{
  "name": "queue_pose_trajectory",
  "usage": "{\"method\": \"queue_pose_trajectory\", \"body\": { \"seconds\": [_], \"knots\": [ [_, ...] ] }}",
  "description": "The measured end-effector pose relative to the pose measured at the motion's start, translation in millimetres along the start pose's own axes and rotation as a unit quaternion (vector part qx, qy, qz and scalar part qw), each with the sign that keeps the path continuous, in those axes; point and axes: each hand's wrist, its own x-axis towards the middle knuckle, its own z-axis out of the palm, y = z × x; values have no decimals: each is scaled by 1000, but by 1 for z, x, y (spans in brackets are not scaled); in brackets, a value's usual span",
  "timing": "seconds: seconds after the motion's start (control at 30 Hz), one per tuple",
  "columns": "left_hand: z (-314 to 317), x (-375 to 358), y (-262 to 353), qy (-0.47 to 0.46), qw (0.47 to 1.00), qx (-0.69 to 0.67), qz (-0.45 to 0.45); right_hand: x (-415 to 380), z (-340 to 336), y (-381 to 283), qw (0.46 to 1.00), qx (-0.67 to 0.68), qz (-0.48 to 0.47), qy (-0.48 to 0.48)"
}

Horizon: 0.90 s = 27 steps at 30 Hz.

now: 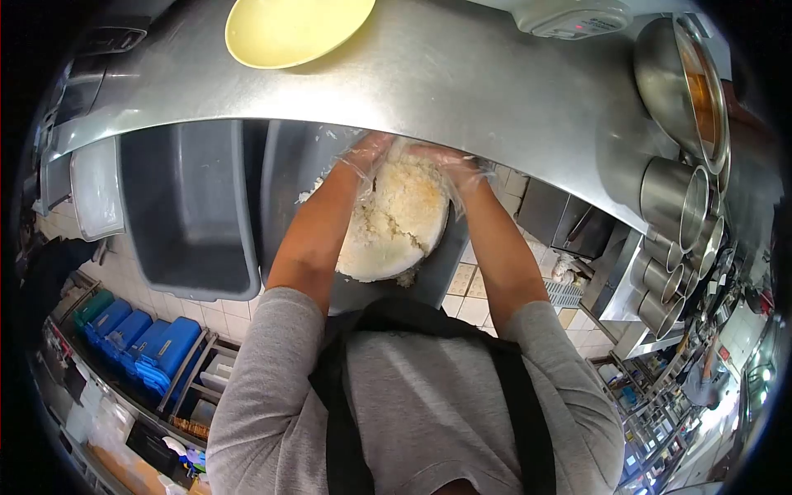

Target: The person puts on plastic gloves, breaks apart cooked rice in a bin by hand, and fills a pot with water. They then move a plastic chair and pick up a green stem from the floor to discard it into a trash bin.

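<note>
A white round container (382, 257) heaped with cooked white rice (404, 202) stands in a grey plastic tub (289, 177) below the steel counter. Both hands wear clear plastic gloves. My left hand (369, 155) is at the upper left edge of the rice, close under the counter. At the upper right side of the rice and container is my right hand (450, 165). The counter edge and the loose gloves hide most of the fingers, so their grip is unclear. Loose rice clings to the tub left of the container.
A yellow bowl (297, 29) sits on the steel counter (462, 82). Another grey tub (191, 214) stands at the left. Steel pots (675, 198) and a large steel bowl (668, 78) are at the right. Blue bins (165, 351) sit lower left; a person (701, 384) is far right.
</note>
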Motion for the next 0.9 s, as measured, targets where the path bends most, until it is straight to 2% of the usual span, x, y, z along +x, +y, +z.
{"method": "queue_pose_trajectory", "body": {
  "seconds": [0.07,0.1,0.13,0.17,0.2,0.23,0.27,0.3,0.33,0.4,0.5,0.53,0.6,0.63,0.67,0.7,0.73,0.8,0.83,0.87,0.9],
  "knots": [
    [0,-21,11,-33,999,-27,-23,-10,4,-16,997,53,2,-52],
    [-1,-32,16,-51,997,-42,-28,-16,6,-25,993,92,24,-77],
    [-1,-40,20,-68,996,-52,-25,-22,10,-32,975,167,100,-105],
    [-1,-50,23,-81,994,-66,-18,-28,17,-29,975,166,100,-105],
    [-2,-54,21,-106,991,-78,11,-36,28,-28,917,357,111,-140],
    [-4,-58,19,-131,986,-91,40,-39,36,-27,874,448,111,-153],
    [1,-44,6,-132,977,-165,40,-42,45,-26,821,534,115,-167],
    [6,-31,-7,-133,961,-238,40,-42,51,-37,939,318,16,-126],
    [5,-27,-16,-134,962,-236,38,-44,57,-29,959,262,3,-111],
    [1,-27,-26,-89,986,-138,20,-47,68,-18,986,144,-16,-77],
    [3,-28,-19,-47,997,-61,26,-44,72,-4,990,140,28,-7],
    [4,-26,-20,-49,997,-61,28,-38,75,-1,999,32,27,19],
    [5,-23,-18,37,998,39,24,-37,76,-2,996,-77,26,46],
    [6,-26,-17,35,998,39,25,-40,73,-5,998,-22,19,53],
    [7,-29,-16,28,998,-30,49,-42,70,-8,998,33,12,61],
    [9,-32,-15,20,992,-98,72,-43,69,-7,997,32,13,62],
    [10,-31,-14,18,992,-98,72,-41,67,-6,996,11,32,86],
    [10,-28,-14,-23,977,-206,53,-39,69,-4,993,-10,49,107],
    [10,-25,-19,-22,977,-207,51,-40,72,-3,977,174,60,104],
    [9,-22,-27,-29,956,-284,75,-40,74,-1,928,353,69,98],
    [9,-20,-32,-34,927,-359,99,-37,75,8,928,352,70,97]
  ]
}}
